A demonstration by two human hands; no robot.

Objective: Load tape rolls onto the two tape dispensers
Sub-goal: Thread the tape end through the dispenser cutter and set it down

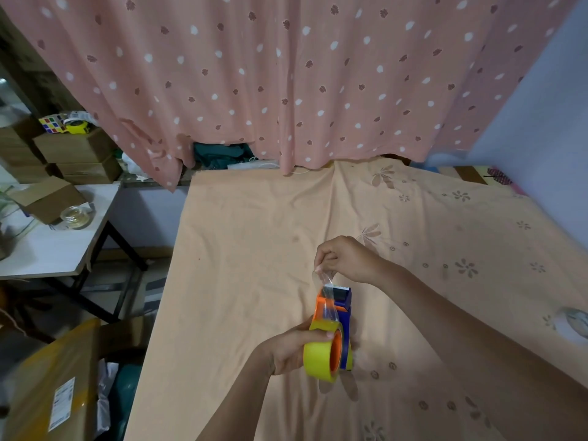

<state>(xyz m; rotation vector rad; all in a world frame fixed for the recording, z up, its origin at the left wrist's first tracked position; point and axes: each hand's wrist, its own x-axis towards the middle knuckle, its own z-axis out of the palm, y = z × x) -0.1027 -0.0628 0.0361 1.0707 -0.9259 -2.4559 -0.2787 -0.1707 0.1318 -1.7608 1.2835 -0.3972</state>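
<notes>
**Tape end pulled up over the dispenser's cutter**

I see a wide table draped in an orange floral cloth point(241, 249) filling most of my view, with a pink dotted curtain point(286, 74) hanging behind it. Off to the left stands a white side table point(47, 249) carrying a cardboard box point(47, 198) and a clear tape roll point(75, 215).

Above the cloth, my left hand point(291, 350) is wrapped around the yellow tape roll point(319, 351), which sits on the blue and orange tape dispenser point(342, 316), thumb pressed on the roll's outer face. My right hand point(345, 259) is just beyond the dispenser's toothed end, thumb and fingertips pinched together on the loose tape end point(325, 280), which runs up from the roll past the orange guide.

At the right edge lies another pale roll point(574, 323), blurred.
</notes>
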